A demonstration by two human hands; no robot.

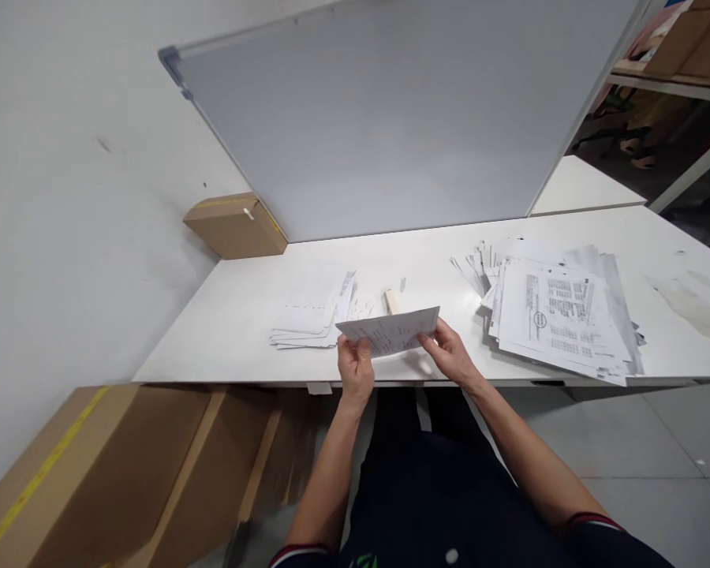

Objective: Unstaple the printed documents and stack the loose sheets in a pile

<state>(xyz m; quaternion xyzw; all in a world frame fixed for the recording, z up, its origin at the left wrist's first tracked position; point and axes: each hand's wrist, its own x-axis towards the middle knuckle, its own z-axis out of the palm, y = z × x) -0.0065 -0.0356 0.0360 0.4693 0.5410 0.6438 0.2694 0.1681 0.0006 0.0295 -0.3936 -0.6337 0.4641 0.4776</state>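
Note:
A printed sheet of paper [390,331], apparently folded, is tilted up above the table's front edge. My left hand [356,364] pinches its lower left corner with the thumb on the near face. At the right end, my right hand [448,353] grips the same sheet, thumb in front and fingers behind. Just beyond the sheet, a small pale wooden-looking block [391,300] lies on the table, partly hidden by the paper. Left of my hands rests a low stack of papers [304,315]. A larger, untidy pile of printed sheets [559,312] spreads out on the right.
The white table [207,331] backs onto a leaning whiteboard [379,126]. A cardboard box [237,229] sits at its far left corner. Large cardboard boxes [112,465] stand below the table on the left. Shelving [674,87] is at the far right.

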